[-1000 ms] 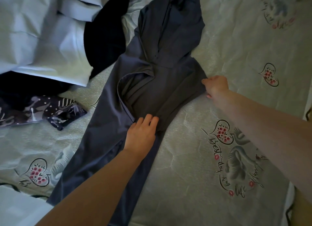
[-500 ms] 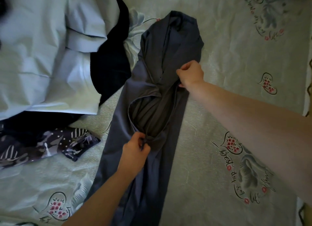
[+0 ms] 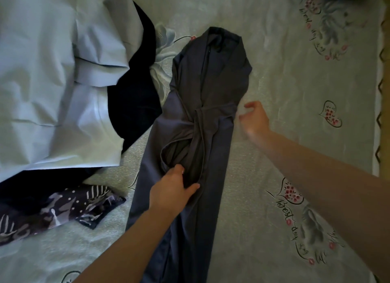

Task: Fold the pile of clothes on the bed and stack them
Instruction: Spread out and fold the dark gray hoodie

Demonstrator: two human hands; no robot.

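Head view of the bed (image 3: 274,208), whose pale sheet was printed with hearts and script. Nearest the camera, two bare forearms entered from the near edge. The left hand (image 3: 172,190) lay on the grey garment (image 3: 190,177), thumb and fingers gripping a fold of fabric at the lower end of its open pocket-like loop. The right hand (image 3: 254,119) hovered just beside the garment's right edge, fingers loosely curled and holding nothing; it was slightly blurred.

The grey garment, the single item being folded, lay as one long narrow strip running from the near edge toward the far edge, roughly along the middle of the bed, its sides turned in and its collar end farthest away.

Toward the left edge lay three other items. A patterned dark cloth (image 3: 63,208), with white stripes and dots, lay crumpled near the garment's left side but apart from it. Beyond it, a dark navy garment (image 3: 135,88) lay partly covered by a large pale blue sheet or garment (image 3: 52,82) heaped toward the far left corner; the navy item nearly reached the grey garment's left edge. At the right edge of the bed a strip of yellowish trim (image 3: 383,113) was visible.
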